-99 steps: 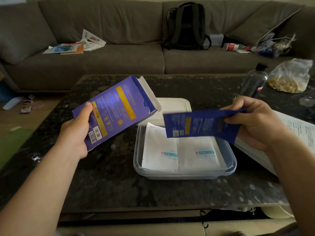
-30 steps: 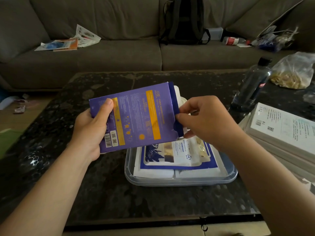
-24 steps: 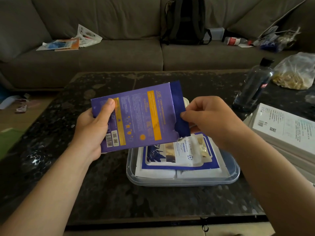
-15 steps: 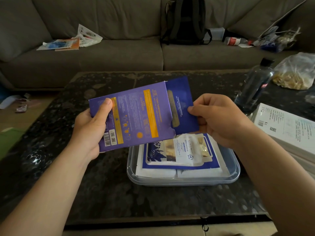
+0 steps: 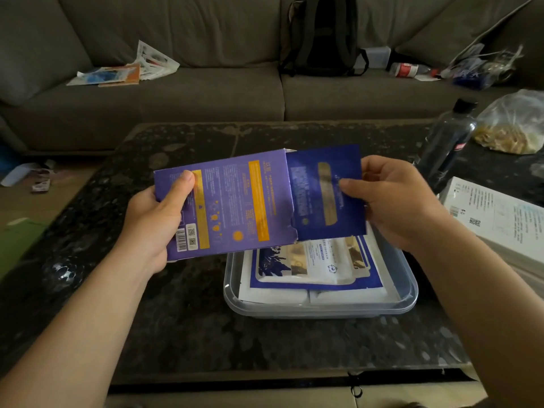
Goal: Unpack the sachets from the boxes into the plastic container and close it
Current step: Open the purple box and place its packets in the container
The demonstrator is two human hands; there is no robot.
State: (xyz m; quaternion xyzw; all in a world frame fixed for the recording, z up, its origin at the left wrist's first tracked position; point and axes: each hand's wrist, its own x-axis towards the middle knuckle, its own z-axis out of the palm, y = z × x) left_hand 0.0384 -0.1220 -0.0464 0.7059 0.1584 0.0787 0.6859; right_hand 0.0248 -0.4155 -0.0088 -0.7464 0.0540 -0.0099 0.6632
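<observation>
Left hand (image 5: 153, 219) grips the purple box (image 5: 232, 201) steady; right hand (image 5: 391, 201) pinches the blue sachet (image 5: 323, 195): draw it straight toward 3 o'clock.

Before me: dark speckled table (image 5: 206, 334). Beyond it, grey sofa (image 5: 206, 92) bearing an upright black backpack (image 5: 321, 39) and, to my left, loose papers (image 5: 126, 70). Table's far right: dark bottle (image 5: 444, 145) beside clear bag (image 5: 512, 125) of yellowish contents.

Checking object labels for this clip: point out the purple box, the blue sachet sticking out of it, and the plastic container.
purple box (image 5: 232, 207), head view, middle of its printed face.
blue sachet (image 5: 323, 195), head view, the part outside the box.
plastic container (image 5: 321, 312), head view, near rim.
</observation>
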